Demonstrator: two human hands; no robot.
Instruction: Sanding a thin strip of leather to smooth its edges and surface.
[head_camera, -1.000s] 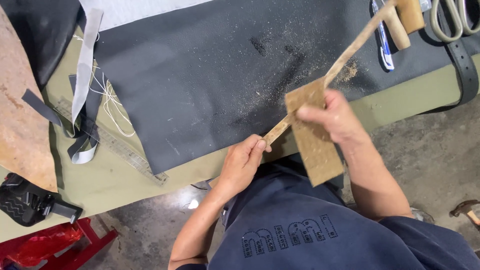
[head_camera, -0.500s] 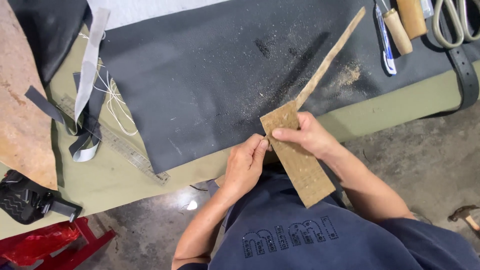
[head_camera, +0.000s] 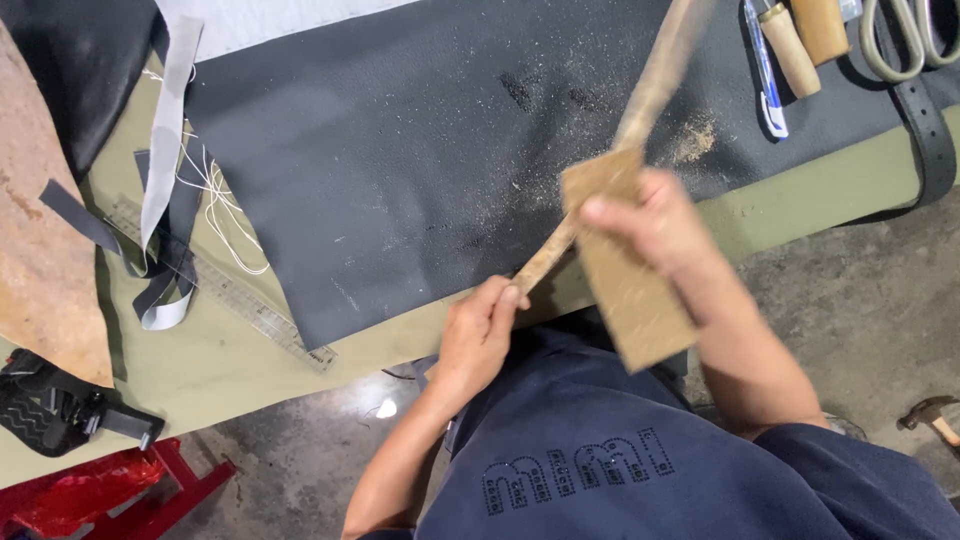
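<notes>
My left hand (head_camera: 482, 328) pinches the near end of a long tan leather strip (head_camera: 652, 92) that runs up and to the right over a dark grey leather sheet (head_camera: 420, 130). My right hand (head_camera: 665, 225) grips a brown sheet of sandpaper (head_camera: 620, 270) pressed against the strip's middle, and it is blurred with motion. Tan dust (head_camera: 690, 140) lies scattered on the dark sheet beside the strip.
A clear ruler (head_camera: 225, 285), white thread and grey straps (head_camera: 165, 120) lie at the left on the olive table (head_camera: 230, 365). Wooden-handled tools (head_camera: 790, 45), a pen, scissors (head_camera: 900, 40) and a black belt (head_camera: 925, 120) sit at the top right. A hammer (head_camera: 930, 412) lies on the concrete floor.
My right hand slid the sandpaper down the strip toward me, then back up it. The strip swung more upright. My left hand kept its hold on the near end.
</notes>
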